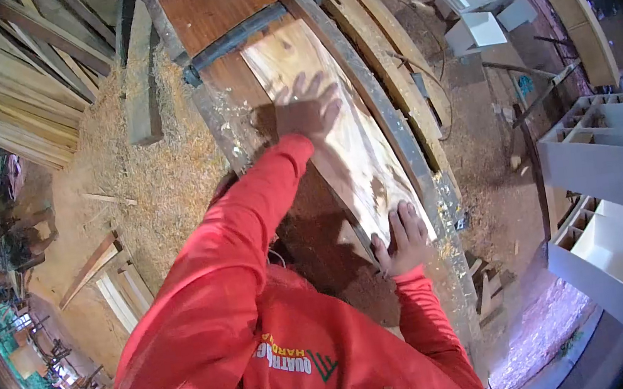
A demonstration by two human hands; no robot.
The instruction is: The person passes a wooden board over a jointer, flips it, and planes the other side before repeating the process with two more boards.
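A pale wooden board (355, 138) with dark grain lies lengthwise on a long machine bed, its far end by a dark crossbar (239, 34). My left hand (309, 111) lies palm down on the upper part of the board, fingers spread. Near the board's closer end, my right hand (403, 241) rests with its fingers on the surface and its thumb apart, close to the left edge. Beyond the crossbar is a reddish-brown wooden surface (214, 3). Both sleeves are red.
Wood shavings (176, 164) cover the ground left of the bed. Stacked planks (14, 114) stand at the upper left, with loose offcuts (125, 295) below. Long beams (366, 40) run along the bed's right side. White compartmented cabinets (595, 160) stand at the far right.
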